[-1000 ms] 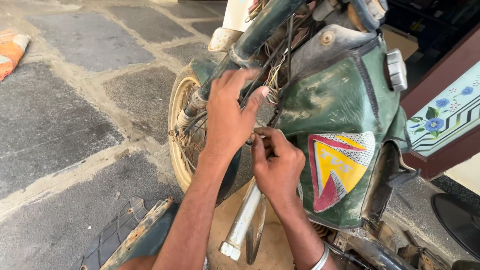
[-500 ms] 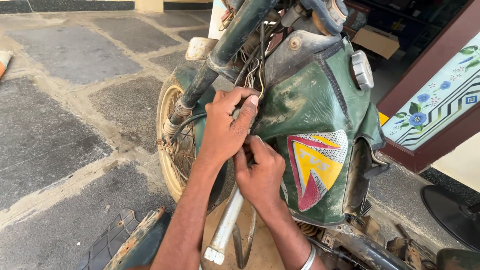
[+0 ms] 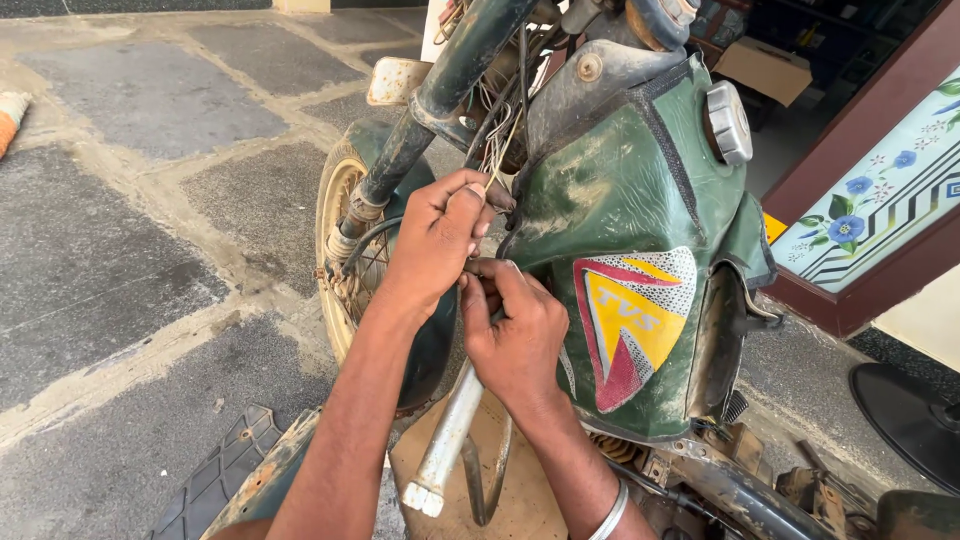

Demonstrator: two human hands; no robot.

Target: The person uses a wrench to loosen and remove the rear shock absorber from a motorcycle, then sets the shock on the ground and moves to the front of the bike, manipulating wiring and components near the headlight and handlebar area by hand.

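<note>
A: What has changed in the last second?

B: The view has crept closer and shifted; both hands stay at the wires (image 3: 497,150) beside the fork (image 3: 440,105). The left hand (image 3: 435,240) has slid up slightly and now pinches a strand at its fingertips. The right hand (image 3: 515,335), at 5 o'clock from it, is curled shut around something small I cannot make out.

A: And that means?

B: The work on the wiring looks ongoing, nothing freed.

A: What surrounds them?

B: The green tank (image 3: 620,220) sits at 3 o'clock, its cap (image 3: 730,122) at 1 o'clock. The wheel (image 3: 345,260) is at 9 o'clock, a pale tube (image 3: 445,445) at 6. The tank and fork crowd the wires tightly.
</note>
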